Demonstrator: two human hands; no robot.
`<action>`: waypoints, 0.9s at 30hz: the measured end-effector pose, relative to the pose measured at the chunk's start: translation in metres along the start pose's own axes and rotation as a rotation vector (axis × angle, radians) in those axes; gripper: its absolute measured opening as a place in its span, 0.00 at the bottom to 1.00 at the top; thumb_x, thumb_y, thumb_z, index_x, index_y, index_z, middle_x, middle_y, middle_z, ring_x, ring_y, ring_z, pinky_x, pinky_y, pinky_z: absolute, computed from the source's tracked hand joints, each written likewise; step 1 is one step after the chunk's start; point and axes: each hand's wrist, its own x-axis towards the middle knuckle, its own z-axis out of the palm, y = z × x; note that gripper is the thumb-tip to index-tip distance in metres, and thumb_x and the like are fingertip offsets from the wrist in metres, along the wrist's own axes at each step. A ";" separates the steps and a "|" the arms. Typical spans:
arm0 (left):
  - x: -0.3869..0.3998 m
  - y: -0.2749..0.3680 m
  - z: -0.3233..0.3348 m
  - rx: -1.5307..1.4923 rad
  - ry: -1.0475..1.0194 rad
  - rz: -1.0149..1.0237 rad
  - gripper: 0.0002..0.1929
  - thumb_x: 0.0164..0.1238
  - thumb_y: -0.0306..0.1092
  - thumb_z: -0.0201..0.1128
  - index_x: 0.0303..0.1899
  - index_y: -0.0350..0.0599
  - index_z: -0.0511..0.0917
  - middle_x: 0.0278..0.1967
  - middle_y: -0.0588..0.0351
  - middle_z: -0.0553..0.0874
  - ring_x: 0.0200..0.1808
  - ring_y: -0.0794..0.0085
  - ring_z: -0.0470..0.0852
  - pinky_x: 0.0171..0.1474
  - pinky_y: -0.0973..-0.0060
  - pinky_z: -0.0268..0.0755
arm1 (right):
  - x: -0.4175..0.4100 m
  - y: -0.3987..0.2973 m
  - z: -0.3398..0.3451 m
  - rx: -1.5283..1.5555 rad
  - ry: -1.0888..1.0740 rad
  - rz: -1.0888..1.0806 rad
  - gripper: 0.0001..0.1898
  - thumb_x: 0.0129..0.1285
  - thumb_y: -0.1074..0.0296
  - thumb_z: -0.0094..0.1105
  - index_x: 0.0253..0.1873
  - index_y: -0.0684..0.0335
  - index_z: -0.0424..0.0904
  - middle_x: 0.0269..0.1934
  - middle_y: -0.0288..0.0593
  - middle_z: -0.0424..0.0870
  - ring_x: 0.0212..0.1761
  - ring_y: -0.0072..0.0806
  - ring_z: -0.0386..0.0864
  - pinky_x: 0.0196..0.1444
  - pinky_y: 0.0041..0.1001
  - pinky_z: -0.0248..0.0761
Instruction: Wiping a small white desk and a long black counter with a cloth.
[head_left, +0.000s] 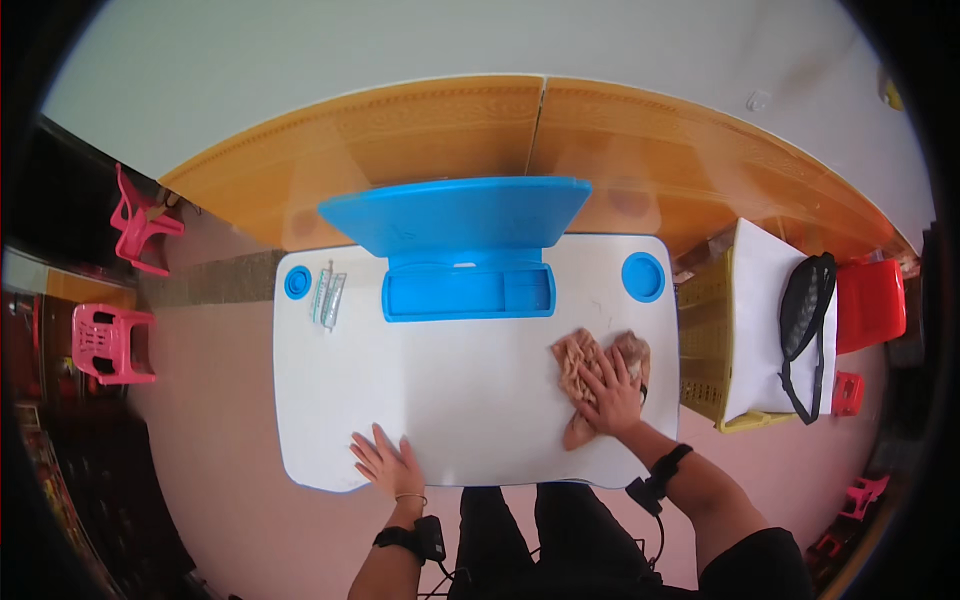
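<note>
Under the spread fingers of my right hand (615, 394), a crumpled brown cloth (577, 360) lies pressed on the right side of a white tabletop (465, 405). The hand covers part of the cloth, so I cannot tell whether any of it is gripped. My left hand (386, 461) rests with fingers apart near the table's front left edge, holding nothing. Along the back of the table, a blue open tray (446, 292) with two compartments sits below an upright blue panel (457, 214).
Clear plastic-looking strips (328, 298) lie beside a small blue round recess (298, 282); a larger blue cup recess (643, 277) is at back right. Wooden panelling (360, 142) stands behind. A yellow crate (705, 337) bearing a white board (772, 322) and black bag (808, 307) adjoins the right side.
</note>
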 end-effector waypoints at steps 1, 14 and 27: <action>0.001 0.003 0.000 0.026 0.038 -0.011 0.29 0.66 0.46 0.52 0.68 0.53 0.59 0.71 0.40 0.47 0.72 0.44 0.43 0.69 0.45 0.35 | 0.016 0.006 -0.002 -0.004 -0.009 -0.032 0.34 0.52 0.44 0.58 0.66 0.39 0.65 0.71 0.40 0.53 0.73 0.45 0.46 0.57 0.67 0.49; 0.002 0.008 0.005 0.104 0.164 -0.036 0.28 0.66 0.47 0.51 0.67 0.53 0.60 0.70 0.43 0.53 0.72 0.48 0.46 0.69 0.48 0.37 | 0.141 0.021 0.003 -0.008 0.211 0.024 0.37 0.53 0.37 0.55 0.67 0.42 0.63 0.72 0.40 0.51 0.73 0.44 0.46 0.62 0.65 0.42; 0.013 -0.025 0.017 0.036 0.080 -0.010 0.32 0.64 0.54 0.56 0.67 0.57 0.60 0.68 0.44 0.60 0.71 0.53 0.54 0.68 0.50 0.45 | -0.007 0.025 0.022 0.058 0.107 -0.163 0.31 0.57 0.45 0.55 0.66 0.39 0.62 0.71 0.38 0.53 0.73 0.39 0.48 0.63 0.63 0.46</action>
